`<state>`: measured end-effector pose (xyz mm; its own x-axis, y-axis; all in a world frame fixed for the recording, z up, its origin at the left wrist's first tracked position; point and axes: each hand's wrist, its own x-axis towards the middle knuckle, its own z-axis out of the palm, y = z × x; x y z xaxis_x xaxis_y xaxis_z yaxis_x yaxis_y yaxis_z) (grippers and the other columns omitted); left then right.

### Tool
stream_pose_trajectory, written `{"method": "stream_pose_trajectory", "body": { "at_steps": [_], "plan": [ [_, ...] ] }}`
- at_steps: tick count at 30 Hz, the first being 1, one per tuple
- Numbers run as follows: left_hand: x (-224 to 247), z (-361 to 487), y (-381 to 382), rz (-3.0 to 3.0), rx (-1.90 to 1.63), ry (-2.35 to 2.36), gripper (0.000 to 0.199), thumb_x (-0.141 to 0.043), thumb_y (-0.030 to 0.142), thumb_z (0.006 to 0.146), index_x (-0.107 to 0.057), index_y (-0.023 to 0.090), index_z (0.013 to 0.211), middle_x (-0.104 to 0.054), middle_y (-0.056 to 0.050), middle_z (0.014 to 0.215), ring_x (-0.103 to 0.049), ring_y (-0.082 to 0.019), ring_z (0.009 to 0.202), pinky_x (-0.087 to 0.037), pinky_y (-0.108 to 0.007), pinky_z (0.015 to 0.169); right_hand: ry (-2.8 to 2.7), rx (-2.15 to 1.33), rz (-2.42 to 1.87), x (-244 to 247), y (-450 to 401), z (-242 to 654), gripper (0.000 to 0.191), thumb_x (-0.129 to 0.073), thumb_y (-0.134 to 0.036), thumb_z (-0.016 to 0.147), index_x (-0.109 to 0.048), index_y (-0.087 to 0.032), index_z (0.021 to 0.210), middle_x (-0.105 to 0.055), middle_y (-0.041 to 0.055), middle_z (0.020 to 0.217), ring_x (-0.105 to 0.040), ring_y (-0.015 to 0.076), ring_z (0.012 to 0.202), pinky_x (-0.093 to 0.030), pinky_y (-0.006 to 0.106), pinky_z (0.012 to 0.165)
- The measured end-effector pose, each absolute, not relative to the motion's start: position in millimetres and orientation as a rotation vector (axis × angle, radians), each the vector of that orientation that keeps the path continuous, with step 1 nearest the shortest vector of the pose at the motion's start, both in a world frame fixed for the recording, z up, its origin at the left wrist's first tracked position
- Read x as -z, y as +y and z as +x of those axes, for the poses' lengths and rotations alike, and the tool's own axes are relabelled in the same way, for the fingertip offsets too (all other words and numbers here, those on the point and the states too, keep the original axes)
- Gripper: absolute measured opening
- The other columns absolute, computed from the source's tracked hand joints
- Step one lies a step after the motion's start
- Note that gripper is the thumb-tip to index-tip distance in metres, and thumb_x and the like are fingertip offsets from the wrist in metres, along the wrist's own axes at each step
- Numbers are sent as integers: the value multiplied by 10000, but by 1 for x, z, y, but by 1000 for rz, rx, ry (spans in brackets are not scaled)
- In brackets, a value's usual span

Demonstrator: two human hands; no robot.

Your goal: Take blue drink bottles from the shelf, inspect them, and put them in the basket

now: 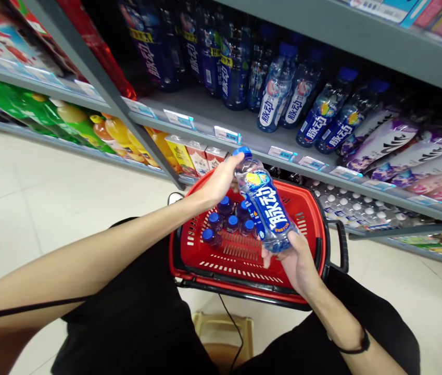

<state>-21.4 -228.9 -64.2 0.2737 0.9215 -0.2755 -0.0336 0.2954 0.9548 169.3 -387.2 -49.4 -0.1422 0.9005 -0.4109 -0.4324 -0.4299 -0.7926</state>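
Both my hands hold one blue-capped drink bottle (pixel 269 208), tilted, above a red shopping basket (pixel 240 265). My left hand (pixel 223 179) is closed around its neck, just below the cap. At the base end, my right hand (pixel 297 258) grips the bottle between thumb and fingers. The label is dark blue with white characters and a yellow fruit picture. Inside the basket, several small bottles with blue caps (pixel 232 224) stand together toward the left; the held bottle hides part of that group.
Ahead, a grey shelf (pixel 205 112) carries several similar blue drink bottles (pixel 324 114) and purple-white bottles (pixel 392 138). Green bottles (pixel 21 109) lie at left. The basket's black handle (pixel 340 247) sticks out rightward. A beige stool (pixel 224 333) is between my legs.
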Motion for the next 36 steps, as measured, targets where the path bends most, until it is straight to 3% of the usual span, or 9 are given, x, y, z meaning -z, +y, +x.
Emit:
{"method": "stream_pose_trajectory", "body": {
  "at_steps": [3,6,8,12,15,22,26,33,36],
  "plan": [
    [64,-25,-227,1065,-800,1090,589,-552,742,894,-670,165,915,-690,-90,741,-635,-222,629,-529,-358,648,-707,-1628,-1227,54,-390,169,636,-790,-610,804,-575,-238,1272,-760,83,1059,-761,258,809,-660,434,728],
    [63,-29,-228,1087,-770,1068,610,-550,757,884,-692,166,940,-724,-103,816,-657,-232,677,-528,-337,638,-864,-1470,-1307,58,-391,171,762,-828,-557,799,-504,-253,1417,-678,131,1347,-725,315,1140,-640,496,947],
    [61,-33,-229,1076,-779,1050,626,-549,760,879,-706,167,1000,-746,-115,893,-686,-258,765,-545,-342,672,-1006,-1329,-1352,60,-389,175,827,-851,-478,799,-457,-238,1484,-626,152,1411,-678,311,1227,-608,483,1021],
    [52,-37,-233,977,-829,1028,786,-449,857,847,-689,167,1140,-743,-129,933,-705,-326,952,-565,-370,755,-1325,-916,-1454,65,-385,189,917,-895,-369,760,-424,-249,1538,-602,144,1364,-663,299,1200,-599,478,1025],
    [42,-36,-236,918,-885,1020,890,-311,911,853,-654,172,1210,-730,-125,960,-689,-347,1048,-562,-399,815,-1513,-618,-1426,68,-383,196,860,-888,-341,778,-456,-257,1516,-569,147,1399,-618,325,1270,-565,534,1074],
    [32,-32,-240,925,-877,1020,881,-279,906,855,-647,198,1231,-726,-106,980,-673,-357,1067,-549,-454,863,-1813,-315,-1278,68,-381,202,878,-848,-239,835,-388,-321,1579,-590,126,1365,-602,334,1280,-570,566,1050],
    [29,-32,-242,922,-825,978,868,-328,882,842,-656,174,1222,-733,-115,969,-673,-356,1072,-554,-443,878,-1704,-381,-1358,69,-382,199,856,-879,-273,800,-442,-297,1536,-604,124,1343,-621,329,1255,-565,552,1057],
    [32,-25,-248,914,-905,891,640,-488,709,917,-664,159,1193,-752,-135,1094,-695,-324,1100,-546,-471,979,-1334,-1003,-1484,65,-385,189,863,-878,-374,768,-428,-251,1494,-656,125,1230,-709,282,1024,-619,466,917],
    [43,-23,-246,983,-958,960,632,-564,716,914,-671,151,1177,-761,-141,1085,-704,-305,1106,-561,-447,975,-1355,-1172,-1474,65,-380,190,893,-842,-368,807,-355,-265,1548,-648,132,1297,-706,285,1107,-604,465,973]
  ]
}}
